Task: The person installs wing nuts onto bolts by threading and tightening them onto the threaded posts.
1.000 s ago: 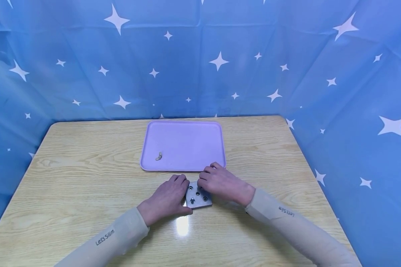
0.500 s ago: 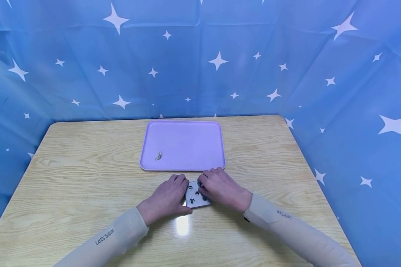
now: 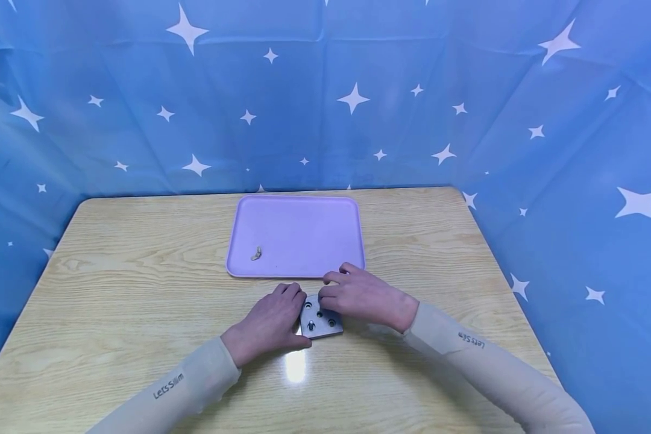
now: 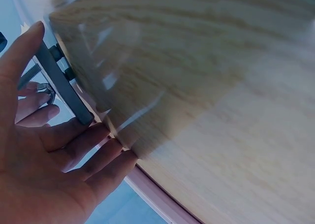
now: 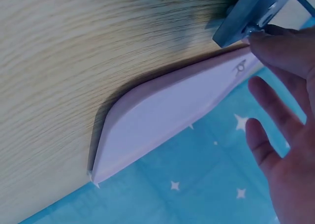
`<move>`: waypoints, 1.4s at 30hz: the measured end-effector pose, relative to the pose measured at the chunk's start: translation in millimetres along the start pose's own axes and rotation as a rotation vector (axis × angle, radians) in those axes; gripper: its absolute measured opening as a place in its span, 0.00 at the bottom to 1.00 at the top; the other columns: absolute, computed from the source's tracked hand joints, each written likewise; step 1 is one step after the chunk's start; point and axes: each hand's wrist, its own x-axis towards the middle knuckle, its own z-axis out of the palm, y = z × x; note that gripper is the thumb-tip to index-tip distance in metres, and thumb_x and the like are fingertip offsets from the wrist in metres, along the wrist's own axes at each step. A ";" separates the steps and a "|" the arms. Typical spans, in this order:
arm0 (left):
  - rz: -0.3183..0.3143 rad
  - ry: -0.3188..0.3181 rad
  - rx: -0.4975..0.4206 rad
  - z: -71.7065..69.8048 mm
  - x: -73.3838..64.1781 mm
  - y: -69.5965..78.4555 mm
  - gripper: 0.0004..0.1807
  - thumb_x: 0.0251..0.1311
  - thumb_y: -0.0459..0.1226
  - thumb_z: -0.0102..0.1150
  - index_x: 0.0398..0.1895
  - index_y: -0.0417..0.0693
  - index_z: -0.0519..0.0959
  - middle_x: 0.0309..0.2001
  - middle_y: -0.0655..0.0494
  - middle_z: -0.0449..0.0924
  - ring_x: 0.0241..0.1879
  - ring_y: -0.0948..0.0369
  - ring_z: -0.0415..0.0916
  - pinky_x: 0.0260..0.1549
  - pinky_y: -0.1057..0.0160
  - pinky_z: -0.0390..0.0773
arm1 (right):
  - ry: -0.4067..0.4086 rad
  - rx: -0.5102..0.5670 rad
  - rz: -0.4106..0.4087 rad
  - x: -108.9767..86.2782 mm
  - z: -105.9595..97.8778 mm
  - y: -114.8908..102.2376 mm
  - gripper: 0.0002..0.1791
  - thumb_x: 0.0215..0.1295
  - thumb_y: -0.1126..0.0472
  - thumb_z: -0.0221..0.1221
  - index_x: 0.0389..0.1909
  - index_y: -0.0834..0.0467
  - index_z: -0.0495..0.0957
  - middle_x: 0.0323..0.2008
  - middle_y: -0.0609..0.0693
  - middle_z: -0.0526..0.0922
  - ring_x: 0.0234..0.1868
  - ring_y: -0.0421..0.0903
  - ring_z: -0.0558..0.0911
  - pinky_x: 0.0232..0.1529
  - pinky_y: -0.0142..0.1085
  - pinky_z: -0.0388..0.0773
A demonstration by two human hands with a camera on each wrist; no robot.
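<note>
A grey metal plate (image 3: pixel 321 327) with several holes lies near the middle of the table. My left hand (image 3: pixel 267 319) grips its left side, thumb at the near edge and fingers at the far one. A threaded bolt (image 4: pixel 30 75) stands up from the plate, and dark bolt heads (image 4: pixel 69 74) show beneath it. My right hand (image 3: pixel 366 295) is at the plate's far right corner, thumb and forefinger pinching a small shiny wing nut (image 4: pixel 47 92); its other fingers are spread. The fingers hide most of this nut in the head view.
Behind the plate lies a purple tray (image 3: pixel 309 270). A small metal piece, seemingly another wing nut (image 3: pixel 257 253), rests in its near left part. A blue starred curtain (image 3: pixel 304 138) hangs behind and beside the wooden table (image 3: pixel 141 271).
My right hand turned inward over the plate's corner half a second ago and has now rolled back outward, its fingers more spread. The left hand and plate have stayed in place.
</note>
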 end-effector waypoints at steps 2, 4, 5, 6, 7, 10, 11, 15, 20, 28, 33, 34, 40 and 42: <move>0.002 0.002 0.000 0.1 0.1 0.4 0.42 0.43 0.64 0.78 0.49 0.41 0.77 0.42 0.55 0.70 0.45 0.54 0.72 0.37 0.57 0.80 | 0.008 -0.017 0.002 0.7 0.5 0.1 0.10 0.66 0.59 0.68 0.46 0.45 0.85 0.44 0.37 0.84 0.49 0.41 0.76 0.46 0.38 0.71; 0.005 0.005 0.001 0.3 0.3 0.6 0.42 0.42 0.64 0.78 0.48 0.41 0.77 0.41 0.55 0.70 0.44 0.54 0.72 0.37 0.57 0.80 | 0.015 -0.021 0.006 1.3 1.1 0.3 0.09 0.65 0.60 0.68 0.45 0.45 0.85 0.42 0.37 0.84 0.47 0.41 0.76 0.45 0.37 0.71; 0.006 0.006 0.002 0.5 0.4 0.6 0.41 0.42 0.64 0.78 0.48 0.42 0.77 0.41 0.55 0.70 0.44 0.55 0.72 0.36 0.58 0.80 | 0.019 -0.020 0.008 1.6 1.3 0.4 0.09 0.65 0.60 0.68 0.44 0.45 0.85 0.42 0.37 0.84 0.47 0.41 0.76 0.46 0.37 0.71; 0.007 0.008 0.004 0.8 0.6 0.7 0.41 0.42 0.64 0.78 0.47 0.42 0.77 0.41 0.55 0.70 0.44 0.55 0.72 0.36 0.58 0.79 | 0.023 -0.021 0.010 1.8 1.9 0.5 0.08 0.65 0.60 0.68 0.44 0.45 0.85 0.41 0.37 0.84 0.46 0.42 0.76 0.46 0.37 0.71; 0.008 0.008 0.005 1.0 0.7 0.8 0.41 0.42 0.64 0.78 0.47 0.42 0.77 0.41 0.55 0.70 0.43 0.55 0.72 0.36 0.58 0.79 | 0.027 -0.021 0.012 1.9 2.4 0.5 0.08 0.65 0.60 0.68 0.43 0.46 0.85 0.40 0.38 0.84 0.46 0.42 0.76 0.46 0.38 0.71; 0.010 0.009 0.007 1.1 0.8 1.1 0.41 0.42 0.64 0.78 0.47 0.42 0.77 0.40 0.55 0.70 0.43 0.55 0.71 0.36 0.58 0.79 | 0.040 -0.018 0.018 2.6 4.8 0.1 0.06 0.66 0.60 0.67 0.41 0.46 0.84 0.38 0.38 0.83 0.44 0.42 0.76 0.45 0.38 0.71; 0.011 0.010 0.008 1.1 0.8 1.1 0.41 0.42 0.64 0.78 0.47 0.42 0.77 0.40 0.55 0.70 0.43 0.55 0.72 0.36 0.58 0.80 | 0.046 -0.017 0.021 3.0 5.6 -0.3 0.05 0.66 0.60 0.67 0.40 0.47 0.84 0.37 0.39 0.83 0.43 0.42 0.77 0.45 0.38 0.71; 0.014 0.012 0.015 1.0 0.8 1.1 0.41 0.42 0.64 0.78 0.47 0.42 0.77 0.40 0.55 0.70 0.43 0.55 0.72 0.37 0.58 0.80 | 0.052 -0.014 0.039 5.1 8.7 -3.5 0.04 0.66 0.61 0.66 0.39 0.48 0.83 0.37 0.40 0.82 0.43 0.43 0.77 0.44 0.37 0.71; 0.017 0.016 0.012 1.1 0.7 1.0 0.41 0.42 0.64 0.78 0.46 0.42 0.77 0.40 0.55 0.70 0.44 0.54 0.72 0.38 0.57 0.80 | 0.030 0.021 0.102 6.2 12.6 -9.5 0.05 0.67 0.63 0.65 0.41 0.51 0.82 0.38 0.43 0.82 0.40 0.43 0.77 0.42 0.37 0.72; 0.011 0.017 0.019 1.3 0.5 0.9 0.41 0.41 0.64 0.78 0.46 0.42 0.76 0.40 0.54 0.69 0.44 0.54 0.72 0.36 0.57 0.80 | 0.104 0.106 0.253 10.4 18.0 -20.9 0.03 0.62 0.65 0.66 0.35 0.55 0.81 0.29 0.46 0.79 0.29 0.45 0.76 0.32 0.36 0.71; 0.012 0.019 0.022 1.7 0.5 0.7 0.41 0.41 0.63 0.78 0.46 0.42 0.76 0.40 0.54 0.69 0.44 0.54 0.72 0.35 0.57 0.80 | 0.144 0.178 0.366 12.7 17.5 -27.1 0.08 0.67 0.60 0.66 0.29 0.56 0.79 0.25 0.47 0.78 0.24 0.45 0.76 0.25 0.36 0.70; 0.013 0.020 0.024 1.9 0.5 0.6 0.41 0.41 0.63 0.78 0.46 0.42 0.76 0.40 0.54 0.69 0.43 0.54 0.72 0.35 0.57 0.80 | 0.135 0.209 0.387 12.4 16.6 -27.2 0.09 0.68 0.58 0.66 0.30 0.57 0.79 0.25 0.47 0.79 0.24 0.45 0.76 0.25 0.36 0.70; 0.022 0.023 0.031 2.1 0.3 0.4 0.42 0.42 0.64 0.78 0.48 0.40 0.77 0.41 0.53 0.70 0.45 0.53 0.73 0.37 0.56 0.81 | -0.015 0.276 0.307 2.8 4.4 -11.5 0.16 0.71 0.54 0.65 0.56 0.53 0.81 0.48 0.45 0.85 0.49 0.46 0.81 0.46 0.42 0.75; 0.020 0.016 0.027 1.5 0.1 0.4 0.42 0.42 0.64 0.78 0.49 0.40 0.77 0.41 0.53 0.70 0.45 0.53 0.73 0.38 0.56 0.81 | -0.051 0.235 0.195 -0.5 1.4 -5.2 0.19 0.73 0.58 0.63 0.62 0.50 0.79 0.56 0.43 0.82 0.57 0.45 0.78 0.52 0.42 0.74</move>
